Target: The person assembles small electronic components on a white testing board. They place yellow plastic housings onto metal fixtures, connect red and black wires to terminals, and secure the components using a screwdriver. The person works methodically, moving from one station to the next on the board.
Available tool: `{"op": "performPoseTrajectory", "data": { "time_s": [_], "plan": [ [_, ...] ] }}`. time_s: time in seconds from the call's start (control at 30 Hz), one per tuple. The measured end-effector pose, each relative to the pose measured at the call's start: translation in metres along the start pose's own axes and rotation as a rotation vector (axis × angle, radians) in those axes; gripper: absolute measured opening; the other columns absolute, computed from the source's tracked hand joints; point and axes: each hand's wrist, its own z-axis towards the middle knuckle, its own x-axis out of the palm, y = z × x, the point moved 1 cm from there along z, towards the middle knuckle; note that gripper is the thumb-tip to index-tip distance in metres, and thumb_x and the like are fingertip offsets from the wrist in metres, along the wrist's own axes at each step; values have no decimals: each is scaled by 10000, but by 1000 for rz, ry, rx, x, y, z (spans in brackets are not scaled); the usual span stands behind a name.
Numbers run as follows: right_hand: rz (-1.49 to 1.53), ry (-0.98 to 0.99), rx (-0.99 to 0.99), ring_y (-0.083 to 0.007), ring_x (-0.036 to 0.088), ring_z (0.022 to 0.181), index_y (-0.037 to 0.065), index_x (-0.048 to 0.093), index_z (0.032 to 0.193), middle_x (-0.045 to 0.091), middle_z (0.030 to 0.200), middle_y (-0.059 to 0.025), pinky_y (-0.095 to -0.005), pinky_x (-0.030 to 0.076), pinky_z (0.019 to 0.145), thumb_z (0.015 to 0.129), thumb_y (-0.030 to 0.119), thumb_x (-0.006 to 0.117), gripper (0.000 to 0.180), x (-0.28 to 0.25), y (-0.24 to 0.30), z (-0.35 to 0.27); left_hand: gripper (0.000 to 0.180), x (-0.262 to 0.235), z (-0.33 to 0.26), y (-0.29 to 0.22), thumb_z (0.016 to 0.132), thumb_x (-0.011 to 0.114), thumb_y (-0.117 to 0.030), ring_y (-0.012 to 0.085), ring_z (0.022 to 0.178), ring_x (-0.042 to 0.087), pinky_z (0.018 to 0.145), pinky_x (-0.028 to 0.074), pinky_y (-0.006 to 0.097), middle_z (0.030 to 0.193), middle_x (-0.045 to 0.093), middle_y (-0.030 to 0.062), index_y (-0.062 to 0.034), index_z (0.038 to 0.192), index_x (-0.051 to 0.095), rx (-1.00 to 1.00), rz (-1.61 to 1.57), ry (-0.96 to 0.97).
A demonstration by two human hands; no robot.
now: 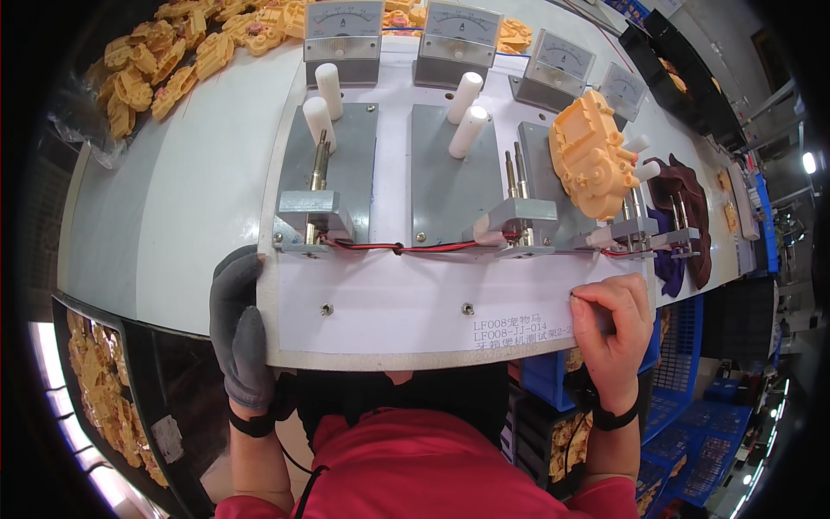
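My left hand [238, 329], in a grey glove, is closed against the left edge of a white test board [389, 333]; part of its fingers is hidden at that edge. Bare, my right hand [614, 333] pinches thumb and forefinger together over the board's front right. What is between the fingertips is too small to make out. Left of it, in a row, stand a toggle switch [468, 308] and another toggle switch [327, 309]. A yellow-orange plastic gearbox housing [592, 156] sits tilted on the third grey station, near white pegs and metal probe pins.
Several analog meters, one a grey meter [343, 39], line the board's back. Orange housings [164, 56] pile up at the far left. A dark cloth [683, 208] lies at the right. Bins of housings [104, 389] and blue crates [683, 415] stand below the table.
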Motion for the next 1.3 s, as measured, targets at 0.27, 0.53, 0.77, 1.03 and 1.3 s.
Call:
{"op": "performPoseTrajectory", "data": {
  "time_s": [0.27, 0.53, 0.77, 1.03, 1.3],
  "plan": [
    [-6, 3, -5, -228, 535, 819, 73, 695, 929, 593, 869, -53, -336, 424, 717, 769, 30, 768, 181, -1, 0, 0, 554, 1, 0, 0, 937, 456, -353, 266, 1269, 486, 1111, 337, 410, 1372, 508, 152, 24, 1341, 498, -1, -7, -2],
    [-3, 5, -1, -229, 537, 821, 68, 693, 927, 596, 868, -55, -337, 428, 718, 772, 22, 764, 176, -1, 0, 0, 523, 3, 0, -1, 902, 433, -270, 248, 1242, 502, 1104, 349, 408, 1369, 515, 142, 22, 1330, 505, -15, -36, -28],
    [-3, 8, 2, -232, 538, 821, 64, 695, 930, 598, 865, -58, -339, 432, 717, 771, 19, 763, 179, -1, -1, 0, 526, 3, -1, 1, 906, 434, -279, 247, 1243, 501, 1103, 349, 406, 1366, 519, 142, 22, 1331, 507, -29, -58, -33],
    [-5, 8, 5, -236, 545, 824, 64, 699, 920, 595, 870, -61, -343, 439, 717, 767, 19, 763, 172, -1, -1, 0, 528, 4, 0, -2, 919, 426, -298, 252, 1236, 505, 1096, 352, 410, 1356, 527, 148, 25, 1327, 511, -17, -25, -32],
    [4, 5, 2, -236, 545, 818, 67, 700, 929, 592, 870, -59, -343, 434, 717, 770, 30, 765, 176, -1, -1, 0, 512, 2, -2, 0, 921, 415, -279, 244, 1219, 510, 1091, 358, 399, 1340, 541, 143, 22, 1322, 516, -51, 33, -84]
  ]
}}
